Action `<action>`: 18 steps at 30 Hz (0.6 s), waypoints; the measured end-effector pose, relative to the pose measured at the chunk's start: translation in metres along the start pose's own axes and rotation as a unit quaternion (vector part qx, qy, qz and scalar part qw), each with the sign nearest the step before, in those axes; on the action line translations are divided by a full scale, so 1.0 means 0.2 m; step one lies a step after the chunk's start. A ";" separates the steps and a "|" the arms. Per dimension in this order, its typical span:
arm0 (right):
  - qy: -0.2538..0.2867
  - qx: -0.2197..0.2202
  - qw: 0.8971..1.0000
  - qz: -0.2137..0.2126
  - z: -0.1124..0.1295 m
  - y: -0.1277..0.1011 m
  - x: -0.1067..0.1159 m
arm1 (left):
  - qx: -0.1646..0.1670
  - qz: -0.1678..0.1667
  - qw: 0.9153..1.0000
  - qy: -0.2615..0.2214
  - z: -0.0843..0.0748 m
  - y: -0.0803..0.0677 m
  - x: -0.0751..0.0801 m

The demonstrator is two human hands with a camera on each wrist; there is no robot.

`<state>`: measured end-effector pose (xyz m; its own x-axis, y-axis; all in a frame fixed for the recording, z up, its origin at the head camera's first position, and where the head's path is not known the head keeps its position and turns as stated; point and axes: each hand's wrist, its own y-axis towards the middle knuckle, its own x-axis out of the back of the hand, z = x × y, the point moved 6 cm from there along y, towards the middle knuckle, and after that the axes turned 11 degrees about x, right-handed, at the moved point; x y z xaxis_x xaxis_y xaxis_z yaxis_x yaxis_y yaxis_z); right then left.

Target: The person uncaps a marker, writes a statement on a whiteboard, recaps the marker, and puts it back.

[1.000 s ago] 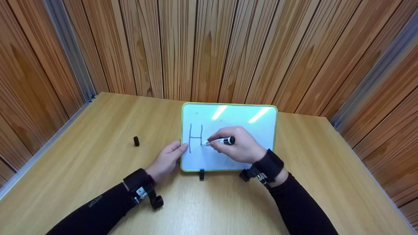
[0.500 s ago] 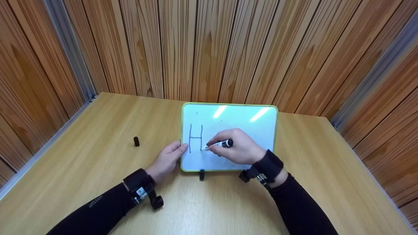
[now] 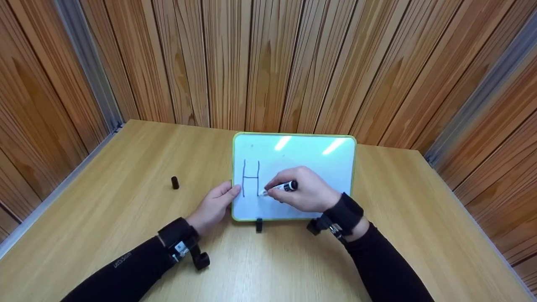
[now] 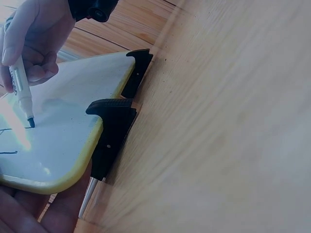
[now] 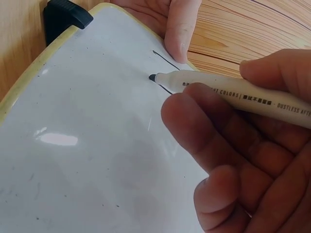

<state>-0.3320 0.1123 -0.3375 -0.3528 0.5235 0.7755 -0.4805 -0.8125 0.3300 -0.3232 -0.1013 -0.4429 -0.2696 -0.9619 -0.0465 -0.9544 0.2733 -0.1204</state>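
Note:
A small whiteboard (image 3: 310,156) with a yellow-green rim leans on a stand with black clips (image 4: 112,136) under its lower edge. My left hand (image 3: 213,205) grips its left edge, thumb on the front and fingers (image 4: 68,206) behind. With thumb and fingers, my right hand (image 3: 308,191) pinches a white marker (image 5: 228,92) that has a black end. The dark tip meets the board at the foot of the right stroke of a handwritten "H" (image 3: 251,178). In the right wrist view, the curled outer fingers (image 5: 187,119) sit close over the board.
A black marker cap (image 3: 175,183) stands on the wooden table (image 3: 138,201) left of the board. Wood-panelled walls (image 3: 268,63) rise behind and at both sides. Both wrists wear black straps with cameras (image 3: 200,260).
My right hand has moved the marker down the board, and the right stroke of the "H" has grown longer. The left hand keeps its hold on the whiteboard.

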 end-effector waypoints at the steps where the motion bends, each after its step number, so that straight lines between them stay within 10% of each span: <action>1: -0.001 -0.002 1.000 0.001 0.00 0.00 0.00 | 0.001 -0.001 1.000 0.000 0.00 0.00 0.00; 11: 0.024 0.001 1.000 -0.006 0.02 -0.02 0.02 | 0.010 0.002 1.000 0.001 0.01 0.00 -0.01; 18: 0.019 0.080 0.994 -0.071 0.05 -0.01 0.05 | -0.001 0.004 1.000 -0.004 0.01 0.00 -0.01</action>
<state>-0.3272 0.1167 -0.3257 -0.3216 0.6434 0.6946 -0.3957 -0.7578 0.5188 -0.3234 -0.0997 -0.4445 -0.2762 -0.9595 -0.0550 -0.9524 0.2809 -0.1183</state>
